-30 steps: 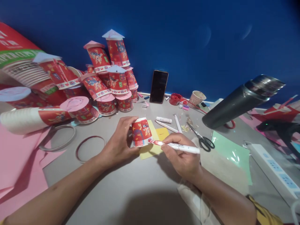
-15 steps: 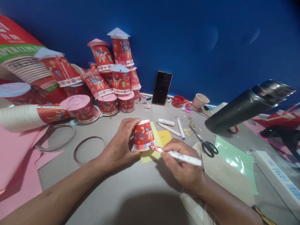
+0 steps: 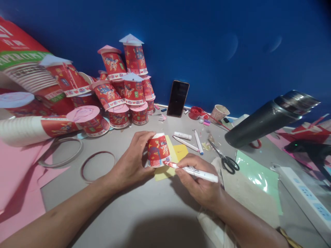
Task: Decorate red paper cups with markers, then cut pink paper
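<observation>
My left hand [image 3: 133, 159] is closed around a red printed paper cup [image 3: 158, 146], which is upside down with its white rim low. In my right hand [image 3: 198, 179] is a white acrylic marker [image 3: 199, 173], gripped like a pen. Its red tip meets the white band near the cup's rim, where coloured marks show. Yellow paper sheets [image 3: 163, 174] lie under and behind the cup. Several white markers [image 3: 198, 142] rest just beyond my right hand, and black-handled scissors [image 3: 227, 162] lie to its right.
Decorated red cups [image 3: 134, 88] are stacked at the back left. Tape rings [image 3: 98, 153] and pink paper [image 3: 18, 172] lie at left. A phone [image 3: 178, 98] leans on the blue wall. A dark thermos [image 3: 261, 122], green sheet [image 3: 258, 177] and power strip [image 3: 305, 193] are at right.
My right hand and the marker have shifted slightly left, with the tip still at the cup's lower band. The left hand keeps its hold on the cup.
</observation>
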Available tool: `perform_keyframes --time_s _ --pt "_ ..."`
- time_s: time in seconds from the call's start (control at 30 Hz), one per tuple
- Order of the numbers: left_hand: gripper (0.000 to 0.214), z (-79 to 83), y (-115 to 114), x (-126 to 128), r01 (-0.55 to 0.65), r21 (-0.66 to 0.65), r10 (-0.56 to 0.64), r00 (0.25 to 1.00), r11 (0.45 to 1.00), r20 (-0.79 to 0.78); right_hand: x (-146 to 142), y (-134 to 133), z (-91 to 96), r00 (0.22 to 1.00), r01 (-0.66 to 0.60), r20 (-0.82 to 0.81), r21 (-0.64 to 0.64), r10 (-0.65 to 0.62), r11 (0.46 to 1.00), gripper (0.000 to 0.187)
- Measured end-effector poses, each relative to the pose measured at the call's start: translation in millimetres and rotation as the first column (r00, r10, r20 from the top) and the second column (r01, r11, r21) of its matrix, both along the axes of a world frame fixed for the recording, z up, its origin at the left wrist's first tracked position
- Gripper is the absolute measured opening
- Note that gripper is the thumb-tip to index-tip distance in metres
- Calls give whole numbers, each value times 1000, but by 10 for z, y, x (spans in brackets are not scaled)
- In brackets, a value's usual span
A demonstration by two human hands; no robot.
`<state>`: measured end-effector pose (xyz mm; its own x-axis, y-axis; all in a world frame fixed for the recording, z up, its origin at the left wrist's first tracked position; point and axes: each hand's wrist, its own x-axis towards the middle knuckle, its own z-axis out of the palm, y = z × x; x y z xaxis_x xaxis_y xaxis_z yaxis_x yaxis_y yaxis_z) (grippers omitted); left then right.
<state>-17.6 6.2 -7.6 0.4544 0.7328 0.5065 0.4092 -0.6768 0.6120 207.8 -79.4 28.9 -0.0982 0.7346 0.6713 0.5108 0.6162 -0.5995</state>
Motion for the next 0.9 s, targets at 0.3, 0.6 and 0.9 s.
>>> perform_keyframes --time_s 0.3,0.6,0.9 --pt "84 7 10 -7 6 15 -6 1000 1000 -16 5 -9 18 1000 28 5 3 -28 1000 10" --pt "78 33 -4 7 2 14 -2 1000 1000 -21 12 0 35 998 45 43 11 -45 999 10" --pt "83 18 14 -6 8 18 -7 1000 1000 -20 26 -4 18 1000 23 21 11 -23 1000 10"
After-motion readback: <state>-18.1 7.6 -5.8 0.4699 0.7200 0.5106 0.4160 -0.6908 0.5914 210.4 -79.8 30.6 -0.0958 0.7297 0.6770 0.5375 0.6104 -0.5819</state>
